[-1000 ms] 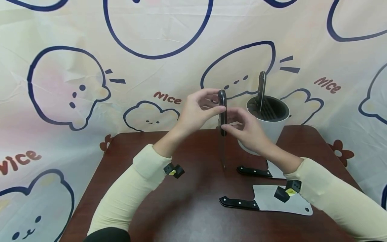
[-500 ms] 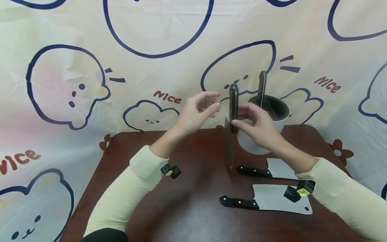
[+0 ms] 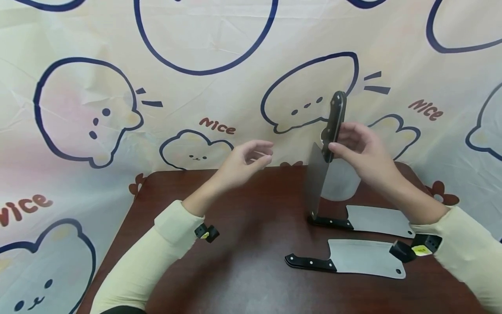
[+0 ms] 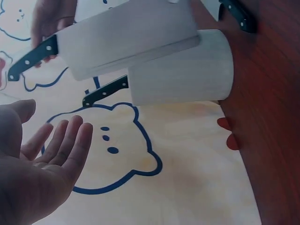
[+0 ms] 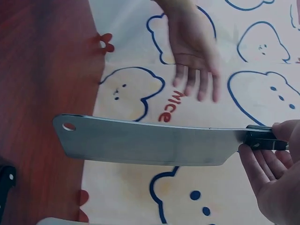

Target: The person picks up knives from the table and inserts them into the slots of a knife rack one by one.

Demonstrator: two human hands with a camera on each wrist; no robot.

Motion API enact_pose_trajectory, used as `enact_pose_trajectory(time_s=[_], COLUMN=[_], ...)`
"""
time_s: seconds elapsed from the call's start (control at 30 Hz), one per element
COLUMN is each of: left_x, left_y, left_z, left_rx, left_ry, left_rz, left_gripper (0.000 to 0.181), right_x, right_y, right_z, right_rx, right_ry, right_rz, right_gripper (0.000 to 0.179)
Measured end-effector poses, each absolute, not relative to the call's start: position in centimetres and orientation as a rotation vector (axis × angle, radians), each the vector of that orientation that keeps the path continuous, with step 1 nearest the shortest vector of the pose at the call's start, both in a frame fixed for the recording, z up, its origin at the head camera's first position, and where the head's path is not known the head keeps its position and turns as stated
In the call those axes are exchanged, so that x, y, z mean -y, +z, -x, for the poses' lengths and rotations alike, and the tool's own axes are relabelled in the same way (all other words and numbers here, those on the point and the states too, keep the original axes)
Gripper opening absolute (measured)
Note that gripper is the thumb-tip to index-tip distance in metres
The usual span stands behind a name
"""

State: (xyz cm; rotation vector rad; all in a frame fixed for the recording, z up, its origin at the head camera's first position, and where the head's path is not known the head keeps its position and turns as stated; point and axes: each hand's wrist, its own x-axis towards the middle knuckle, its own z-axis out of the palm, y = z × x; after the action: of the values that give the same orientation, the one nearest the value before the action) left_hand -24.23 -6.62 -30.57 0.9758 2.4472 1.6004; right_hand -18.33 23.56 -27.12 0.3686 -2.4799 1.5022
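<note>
My right hand [image 3: 366,152] pinches the black riveted handle of a cleaver [image 3: 317,181] between thumb and fingers. The cleaver hangs blade down, slightly tilted, in front of the white cylindrical container [image 3: 342,181]. In the right wrist view, the whole blade [image 5: 150,144] shows, with a hole near its end corner. Another black knife handle [image 4: 107,91] sticks out of the container in the left wrist view; its blade is hidden inside. Holding nothing, my left hand [image 3: 244,163] hovers to the left of the cleaver with relaxed fingers.
Two more cleavers lie flat on the brown table [image 3: 235,244], handles to the left: a farther cleaver [image 3: 378,220] and a nearer cleaver [image 3: 366,258]. Behind the table hangs a cartoon-printed cloth [image 3: 204,100].
Both hands were on the cleaver handle; my left hand let go and drew back left and down. My right hand carried the cleaver right toward the container, its blade turning more into view.
</note>
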Motion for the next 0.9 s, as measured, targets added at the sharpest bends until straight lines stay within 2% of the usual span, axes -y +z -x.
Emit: enact_pose_trajectory(time_s=[0.27, 0.73, 0.9], left_x=[6.6, 4.6, 3.4], left_y=[-32.7, -36.8, -38.1], left_z=[24.0, 23.8, 23.7], left_rx=[-2.389, -2.436, -2.415], left_ry=[1.531, 1.323, 1.291], left_rz=[-0.994, -0.979, -1.018], left_gripper=[0.036, 0.036, 0.037], right_x=[-25.5, -28.7, -29.8], right_y=[-25.7, -23.0, -21.9], right_z=[18.1, 18.2, 18.2], right_rx=[2.399, 1.971, 2.074], right_ry=[1.489, 1.86, 1.706], right_rz=[-0.336, -0.381, -0.26], right_gripper=[0.048, 0.035, 0.039])
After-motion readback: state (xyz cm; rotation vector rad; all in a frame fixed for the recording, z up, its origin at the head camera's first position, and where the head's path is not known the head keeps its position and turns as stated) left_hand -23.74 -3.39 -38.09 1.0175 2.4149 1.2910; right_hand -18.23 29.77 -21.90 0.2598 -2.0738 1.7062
